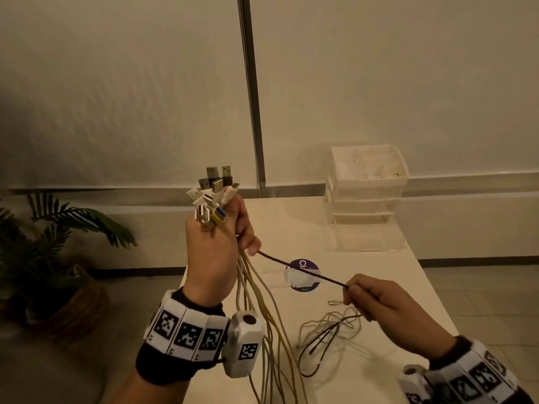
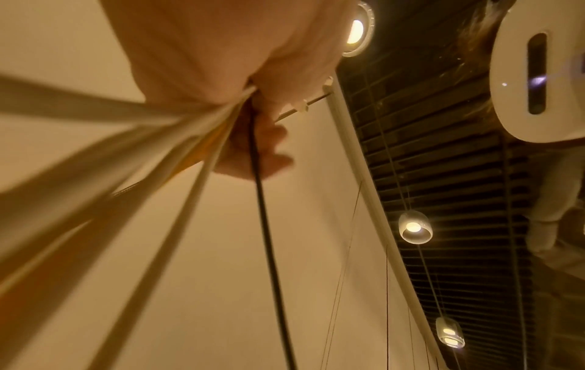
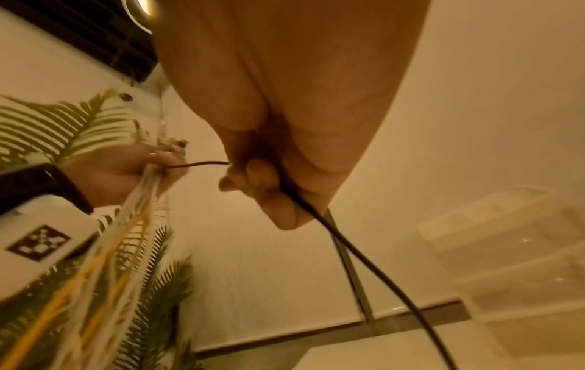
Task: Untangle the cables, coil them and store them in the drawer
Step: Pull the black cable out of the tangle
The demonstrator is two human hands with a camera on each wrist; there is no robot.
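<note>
- My left hand [image 1: 214, 252] was fisted round the bundle of cables [image 1: 264, 330], raised above the table [image 1: 379, 287], plugs [image 1: 213, 193] sticking up.
- My right hand [image 1: 376, 298] pinched the black cable [image 1: 303, 272], stretched taut between both hands.
- Loose cable ends [image 1: 329, 339] lay tangled on the table.
- The drawer unit [image 1: 366, 196] stood at the far edge.

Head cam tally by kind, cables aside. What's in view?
hand: 2 (left hand grips the cable bundle, right hand pinches the dark cable)
drawer unit: 1
table: 1
sticker: 1
potted plant: 1
Total: 6
</note>
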